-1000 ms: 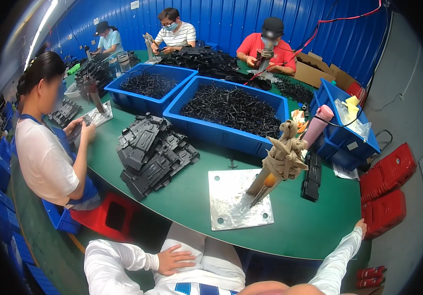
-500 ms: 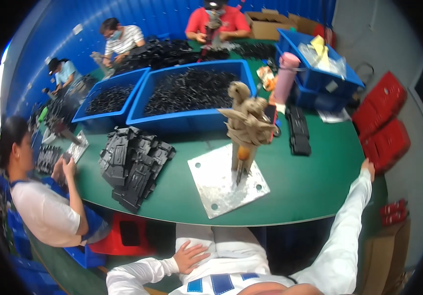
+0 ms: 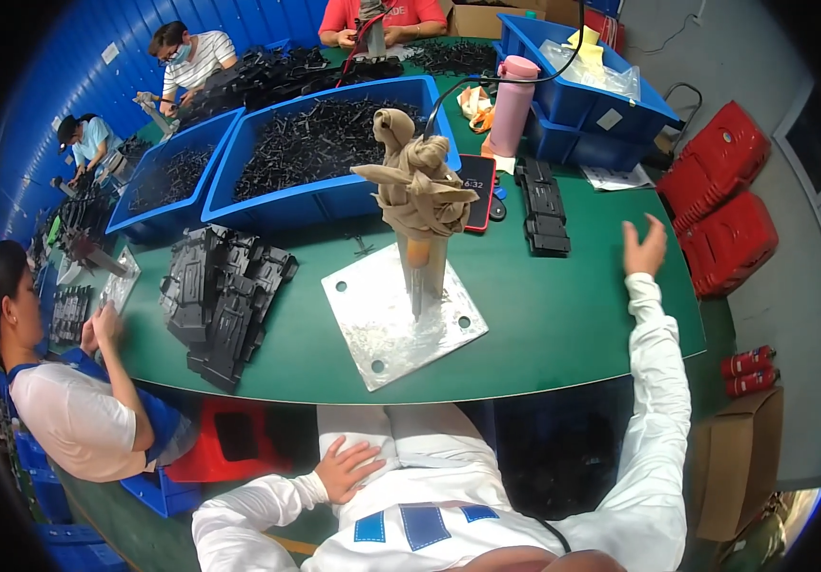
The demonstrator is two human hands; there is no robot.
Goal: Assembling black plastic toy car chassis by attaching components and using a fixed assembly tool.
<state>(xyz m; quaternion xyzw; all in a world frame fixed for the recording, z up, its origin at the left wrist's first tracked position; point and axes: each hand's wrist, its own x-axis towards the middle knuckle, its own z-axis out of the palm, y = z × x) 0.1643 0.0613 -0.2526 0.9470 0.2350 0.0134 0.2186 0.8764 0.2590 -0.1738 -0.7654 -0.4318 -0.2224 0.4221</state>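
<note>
My left hand lies flat on my thigh with the fingers spread, holding nothing. Over the right side of the green table, my right hand is raised, thumb and fingers apart and nothing between them. Nearest to it is a long black moulded plastic part on the tabletop, not touched. In front of me a square metal plate carries an upright post, its top wrapped in tan cloth. To its left sits a pile of similar black plastic parts.
Blue bins of small black pieces stand beyond the post. A phone, a pink bottle and stacked blue crates are at the back right. Red cases lean by the wall. A co-worker sits at left; others work at the far side.
My right hand has left the table's right edge and moved inward and forward over the tabletop, its fingers opening. The whole view has shifted somewhat. My left hand stays on my thigh.
</note>
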